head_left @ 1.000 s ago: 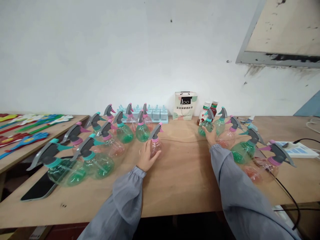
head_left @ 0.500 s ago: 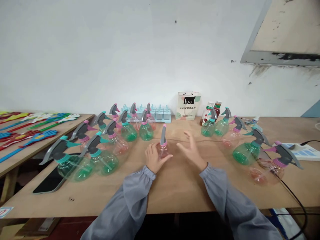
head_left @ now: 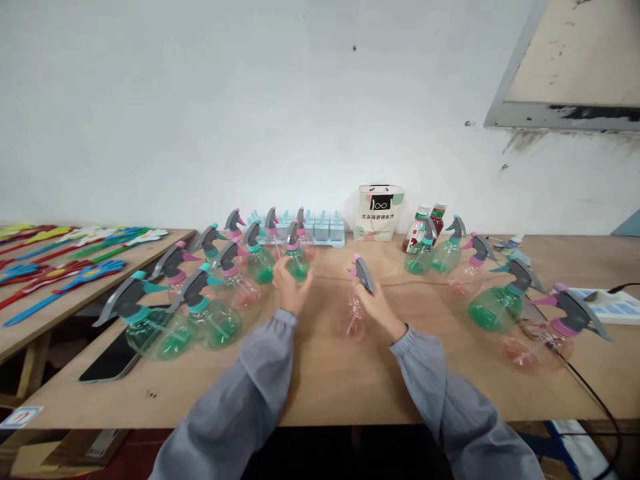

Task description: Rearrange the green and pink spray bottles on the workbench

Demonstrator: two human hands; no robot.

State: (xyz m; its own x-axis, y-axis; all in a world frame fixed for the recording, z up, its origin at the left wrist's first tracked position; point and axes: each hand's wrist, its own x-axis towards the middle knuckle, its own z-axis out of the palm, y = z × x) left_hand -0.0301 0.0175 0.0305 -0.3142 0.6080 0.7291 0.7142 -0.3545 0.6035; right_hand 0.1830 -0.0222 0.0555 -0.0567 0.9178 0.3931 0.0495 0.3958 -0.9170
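Observation:
Pinched at its neck, a pink spray bottle (head_left: 354, 321) with a grey trigger head stands in front of me, and my right hand (head_left: 379, 305) is closed on it. My left hand (head_left: 291, 288) reaches to the back row. Its fingers and thumb curve round both sides of a green spray bottle (head_left: 299, 265), which still stands on the table. More spray bottles, green ones (head_left: 215, 325) and pink ones (head_left: 241, 290), stand to the left. A further group, with a green bottle (head_left: 495, 308) and a pink bottle (head_left: 537, 347), is on the right.
Behind stand a light blue ice-pop mould (head_left: 327, 232), a paper bag (head_left: 379, 215) and two labelled bottles (head_left: 416, 228). A phone (head_left: 111, 357) lies at left. Flower and hand shapes on sticks (head_left: 65, 290) cover a side table. A black cable (head_left: 595, 390) crosses the right edge.
My left hand has let go of the pink spray bottle and moved forward-left to the green one. My right hand has closed on the pink bottle, which is now nearer and slightly right, its head turned.

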